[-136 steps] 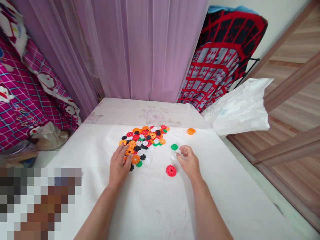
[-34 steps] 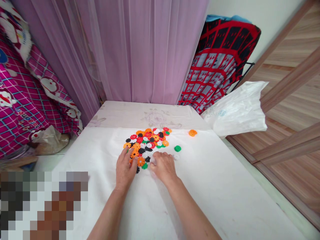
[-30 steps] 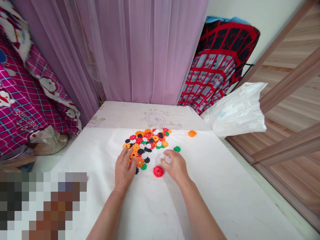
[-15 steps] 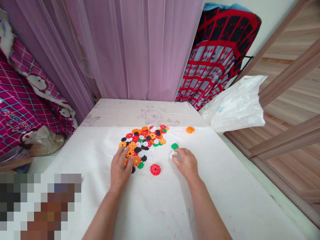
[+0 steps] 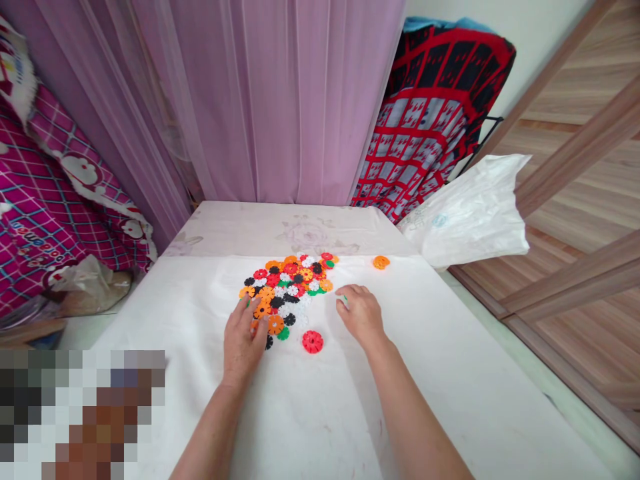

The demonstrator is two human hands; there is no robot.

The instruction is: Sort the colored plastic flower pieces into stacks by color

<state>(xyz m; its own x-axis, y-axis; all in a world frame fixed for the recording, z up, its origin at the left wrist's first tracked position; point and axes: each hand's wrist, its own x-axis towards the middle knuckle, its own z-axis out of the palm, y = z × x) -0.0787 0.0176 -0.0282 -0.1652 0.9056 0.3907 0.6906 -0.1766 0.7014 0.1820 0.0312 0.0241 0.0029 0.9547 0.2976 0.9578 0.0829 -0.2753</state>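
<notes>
A loose pile of flower-shaped plastic discs [image 5: 291,291] in orange, red, black, white and green lies on the white cloth. At the pile's left edge rests my left hand [image 5: 244,340], fingers spread over a few orange discs and holding none. My right hand [image 5: 361,312] is to the right of the pile, thumb and forefinger apart. A sliver of green disc [image 5: 345,298] shows by its fingertips; the rest is hidden. Between my hands, nearer to me, a red disc stack [image 5: 313,342] sits apart from the pile. Farther back on the right lies an orange disc stack [image 5: 381,263].
A white cloth [image 5: 310,413] covers the near table, and a floral cover [image 5: 240,227] shows at its far end. On the right stands a white plastic bag [image 5: 475,217]. A purple curtain [image 5: 275,100] hangs behind the table.
My right hand has moved slightly up and left, and its fingers have parted. The white disc it held is out of sight, and the green disc is mostly covered. My left hand stays by the pile.
</notes>
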